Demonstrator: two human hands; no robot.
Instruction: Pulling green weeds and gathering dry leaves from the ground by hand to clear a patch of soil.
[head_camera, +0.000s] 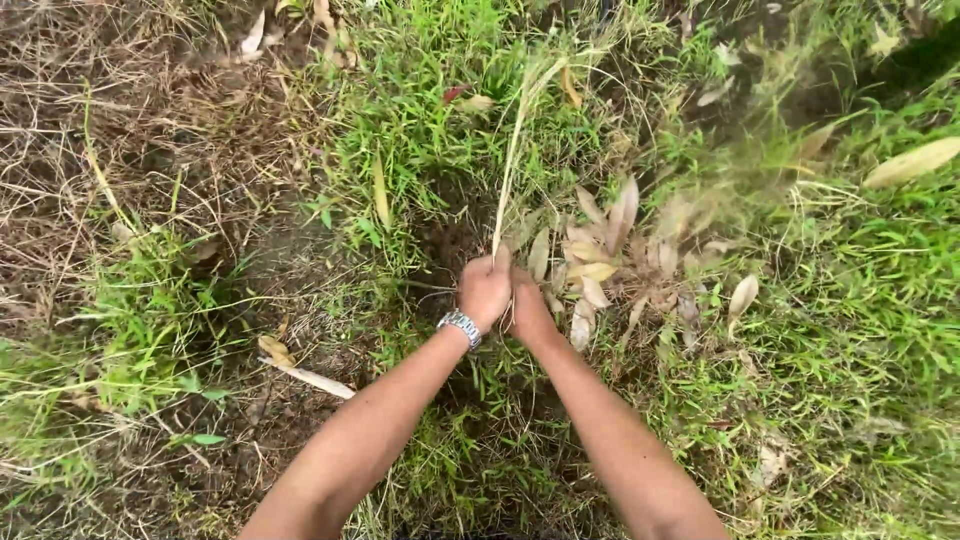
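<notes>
Both my hands meet near the middle of the head view, low over the grass. My left hand (485, 290), with a metal wristwatch (460, 327) on its wrist, is closed around the lower end of a long dry pale grass stalk (512, 150) that runs up and away from me. My right hand (528, 310) is pressed against the left, fingers curled; whether it also grips the stalk is hidden. Green grass (430, 140) surrounds the stalk's base.
Dry fallen leaves (600, 260) lie just right of my hands. Bare dark soil and dead straw (120, 120) cover the left side. A blurred patch of grass (760, 160) shows at the upper right. Thick green grass (860, 330) fills the right.
</notes>
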